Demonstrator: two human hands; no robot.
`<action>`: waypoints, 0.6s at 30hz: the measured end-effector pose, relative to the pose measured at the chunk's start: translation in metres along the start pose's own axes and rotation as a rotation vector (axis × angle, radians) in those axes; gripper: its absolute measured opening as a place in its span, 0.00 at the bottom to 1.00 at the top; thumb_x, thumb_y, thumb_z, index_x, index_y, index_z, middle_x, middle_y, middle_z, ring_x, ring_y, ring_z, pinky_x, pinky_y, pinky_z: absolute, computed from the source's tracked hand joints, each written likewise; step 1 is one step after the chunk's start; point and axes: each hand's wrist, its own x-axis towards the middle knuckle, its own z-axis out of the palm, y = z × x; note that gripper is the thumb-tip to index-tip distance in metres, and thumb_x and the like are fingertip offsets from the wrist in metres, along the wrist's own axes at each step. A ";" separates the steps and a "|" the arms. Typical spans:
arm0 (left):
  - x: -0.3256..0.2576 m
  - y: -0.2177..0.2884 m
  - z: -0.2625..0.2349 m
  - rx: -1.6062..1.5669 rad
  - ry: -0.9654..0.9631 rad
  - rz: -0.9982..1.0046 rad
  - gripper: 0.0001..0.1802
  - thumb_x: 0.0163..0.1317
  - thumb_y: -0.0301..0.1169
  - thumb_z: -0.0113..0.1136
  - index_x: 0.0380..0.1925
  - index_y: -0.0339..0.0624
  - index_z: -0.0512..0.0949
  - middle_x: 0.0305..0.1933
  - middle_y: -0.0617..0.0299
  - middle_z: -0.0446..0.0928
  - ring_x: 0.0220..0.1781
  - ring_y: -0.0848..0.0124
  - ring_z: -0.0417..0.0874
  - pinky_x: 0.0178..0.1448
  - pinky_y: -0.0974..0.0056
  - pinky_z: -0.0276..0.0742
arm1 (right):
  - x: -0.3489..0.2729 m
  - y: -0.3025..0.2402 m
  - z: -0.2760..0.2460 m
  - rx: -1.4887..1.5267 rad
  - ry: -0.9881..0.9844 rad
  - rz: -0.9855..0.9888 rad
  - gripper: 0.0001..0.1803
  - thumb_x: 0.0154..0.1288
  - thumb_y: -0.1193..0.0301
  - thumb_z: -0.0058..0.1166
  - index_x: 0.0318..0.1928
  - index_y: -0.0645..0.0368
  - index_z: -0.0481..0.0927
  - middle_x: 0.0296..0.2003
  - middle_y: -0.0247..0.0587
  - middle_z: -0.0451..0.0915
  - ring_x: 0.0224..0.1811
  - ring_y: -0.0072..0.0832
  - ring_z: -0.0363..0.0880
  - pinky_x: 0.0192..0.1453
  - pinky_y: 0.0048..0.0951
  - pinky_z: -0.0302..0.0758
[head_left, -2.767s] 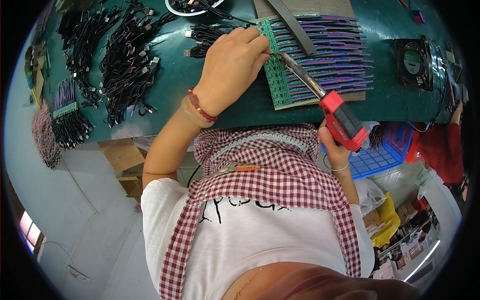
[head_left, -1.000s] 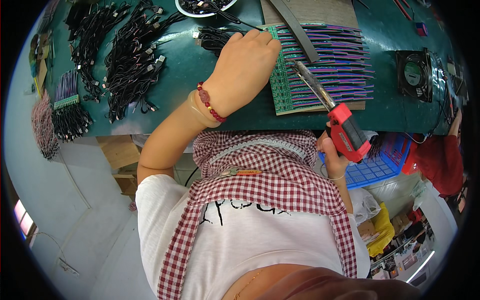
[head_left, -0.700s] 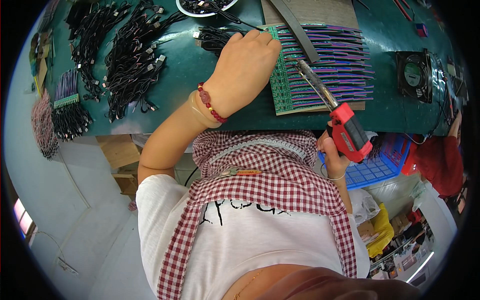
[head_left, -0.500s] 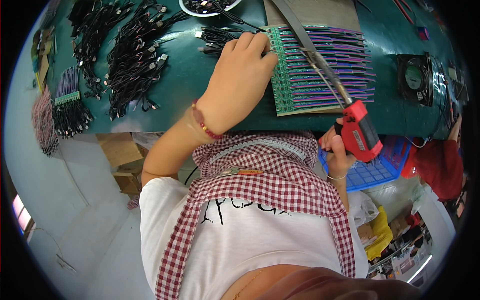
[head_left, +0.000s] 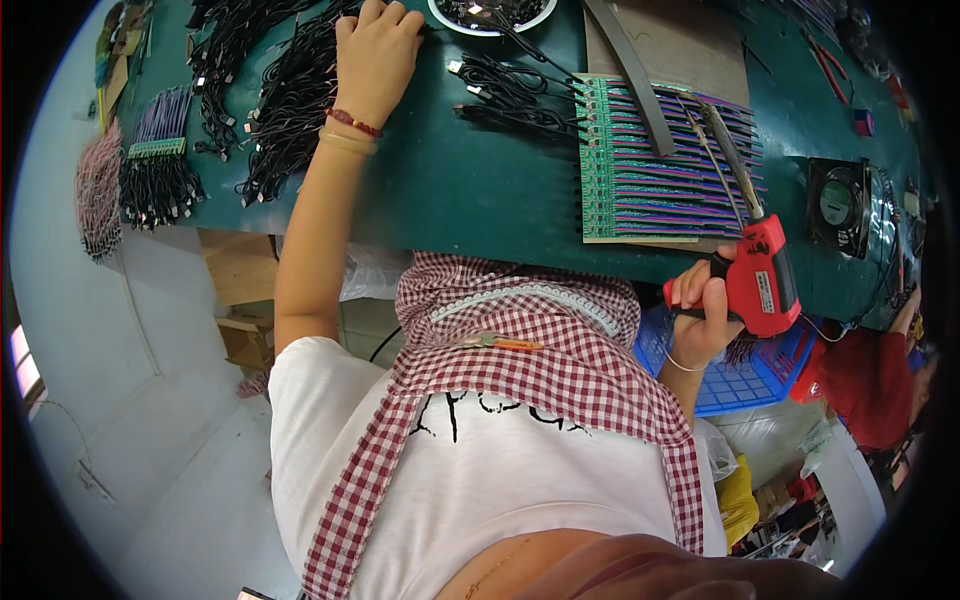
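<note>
My left hand [head_left: 378, 55] reaches over the green table at the right edge of a pile of black USB cables [head_left: 300, 110]. Its fingers are curled with the tips hidden, so what they pinch does not show. In my right hand [head_left: 703, 305] is a red soldering gun [head_left: 762, 282], gripped by the handle, its tip pointing up over the board panel. That panel of green circuit boards [head_left: 597, 160] carries rows of purple, blue and pink wires [head_left: 680, 190]. Several black USB cables [head_left: 515, 95] extend left from the panel's upper left edge.
A grey metal strip [head_left: 632, 75] crosses the panel and the brown board [head_left: 700, 50] under it. At the far edge stands a white bowl [head_left: 490, 30]. A black fan [head_left: 838, 205] is on the right. A blue crate [head_left: 745, 385] sits below the table.
My left hand has moved from the panel's left edge up and left to the cable pile. The soldering gun has shifted right and down in view, its tip farther from the panel's left edge.
</note>
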 end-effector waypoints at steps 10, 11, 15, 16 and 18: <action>-0.049 0.056 -0.084 -1.523 0.004 -0.814 0.09 0.63 0.22 0.55 0.44 0.32 0.74 0.35 0.65 0.76 0.38 0.79 0.76 0.46 0.75 0.73 | 0.006 0.000 0.001 0.068 0.037 -0.028 0.17 0.68 0.74 0.43 0.55 0.69 0.67 0.20 0.36 0.65 0.19 0.19 0.61 0.24 0.22 0.64; -0.061 0.059 -0.081 -1.435 -0.160 -0.791 0.11 0.65 0.23 0.53 0.46 0.31 0.73 0.35 0.64 0.75 0.39 0.78 0.77 0.47 0.74 0.73 | 0.007 -0.001 0.002 0.070 0.041 -0.027 0.17 0.68 0.74 0.43 0.55 0.69 0.67 0.20 0.36 0.65 0.19 0.19 0.61 0.24 0.22 0.64; -0.077 0.069 -0.095 -1.428 -0.313 -0.596 0.13 0.71 0.27 0.44 0.51 0.32 0.70 0.35 0.61 0.75 0.40 0.75 0.77 0.49 0.71 0.74 | 0.010 -0.005 0.009 0.053 0.040 0.012 0.18 0.66 0.74 0.45 0.54 0.68 0.65 0.18 0.36 0.64 0.17 0.22 0.61 0.22 0.24 0.65; -0.074 0.077 -0.097 -1.599 -0.207 -0.521 0.13 0.72 0.28 0.42 0.51 0.33 0.70 0.35 0.61 0.75 0.41 0.74 0.77 0.49 0.71 0.74 | 0.010 -0.006 0.012 0.050 0.028 0.017 0.18 0.67 0.74 0.44 0.55 0.68 0.65 0.18 0.36 0.64 0.17 0.22 0.60 0.22 0.25 0.65; -0.063 0.094 -0.100 -1.747 -0.139 -0.482 0.15 0.73 0.30 0.41 0.55 0.34 0.67 0.31 0.61 0.73 0.34 0.72 0.77 0.46 0.67 0.77 | 0.012 -0.008 0.021 0.094 0.001 0.044 0.18 0.67 0.75 0.46 0.55 0.68 0.66 0.21 0.36 0.66 0.19 0.21 0.61 0.24 0.24 0.65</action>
